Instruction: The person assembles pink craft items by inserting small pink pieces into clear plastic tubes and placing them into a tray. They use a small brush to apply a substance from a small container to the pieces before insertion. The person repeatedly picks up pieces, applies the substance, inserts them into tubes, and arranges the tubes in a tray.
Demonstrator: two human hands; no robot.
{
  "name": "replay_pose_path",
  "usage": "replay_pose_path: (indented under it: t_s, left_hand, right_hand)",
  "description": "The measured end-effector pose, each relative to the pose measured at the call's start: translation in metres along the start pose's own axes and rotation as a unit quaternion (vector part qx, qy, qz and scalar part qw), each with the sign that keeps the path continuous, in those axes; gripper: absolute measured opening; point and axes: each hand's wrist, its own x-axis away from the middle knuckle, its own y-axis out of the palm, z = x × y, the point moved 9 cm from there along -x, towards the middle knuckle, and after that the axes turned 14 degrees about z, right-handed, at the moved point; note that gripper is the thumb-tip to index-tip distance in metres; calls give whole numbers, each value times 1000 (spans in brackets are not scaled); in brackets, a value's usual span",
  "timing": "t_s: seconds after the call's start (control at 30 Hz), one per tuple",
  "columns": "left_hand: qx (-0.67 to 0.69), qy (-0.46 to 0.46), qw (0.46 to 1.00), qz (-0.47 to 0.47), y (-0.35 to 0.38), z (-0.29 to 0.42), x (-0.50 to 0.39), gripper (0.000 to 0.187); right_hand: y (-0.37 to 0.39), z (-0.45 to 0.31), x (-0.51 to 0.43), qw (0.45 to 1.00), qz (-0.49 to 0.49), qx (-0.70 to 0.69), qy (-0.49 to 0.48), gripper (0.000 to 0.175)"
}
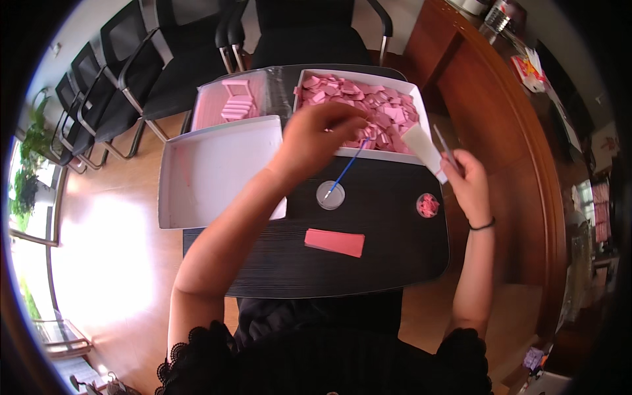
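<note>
My left hand [328,133] is over the near left part of a white box [419,103] filled with small pink pieces [390,111]; its fingers are blurred, and whether they hold anything is unclear. At the box's near right corner, my right hand [466,180] grips a whitish rectangular strip [424,148] and a thin grey tool [444,140]. A blue-handled brush [348,170] leans in a small round dish [330,195]. Nearer to me lies a stack of pink-red rectangular strips [335,242]. A small round cup [427,205] of pink bits stands at the right.
An empty white box lid or tray [222,168] lies at the left of the black table [385,266]. Behind it, a small pink chair model [239,101] rests on a plastic-wrapped pink surface [207,106]. Black chairs [173,74] and a wooden counter [493,98] surround the table.
</note>
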Motion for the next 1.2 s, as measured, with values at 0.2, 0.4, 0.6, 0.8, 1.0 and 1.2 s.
replay_pose_path:
  t_s: [0.2, 0.4, 0.6, 0.8, 1.0, 1.2]
  left_hand:
    - [47, -84, 994, 55, -41, -22, 5, 27]
    - [92, -65, 994, 15, -69, -7, 31, 66]
    - [71, -179, 975, -111, -82, -16, 94, 40]
    - [-10, -207, 978, -8, -150, -60, 126, 25]
    - [-152, -223, 961, 64, -207, -114, 119, 24]
    - [-104, -228, 967, -38, -160, -126, 132, 19]
  right_hand:
    - [-4, 5, -34, 993, 74, 93, -5, 16]
    - [62, -83, 19, 978, -128, -160, 37, 21]
    - [142, -153, 88, 950, -267, -126, -98, 15]
    - [141, -148, 121, 957, -220, -152, -111, 15]
    - [121, -114, 146, 960, -238, -144, -28, 19]
    - [115, -95, 161, 959, -241, -145, 30, 17]
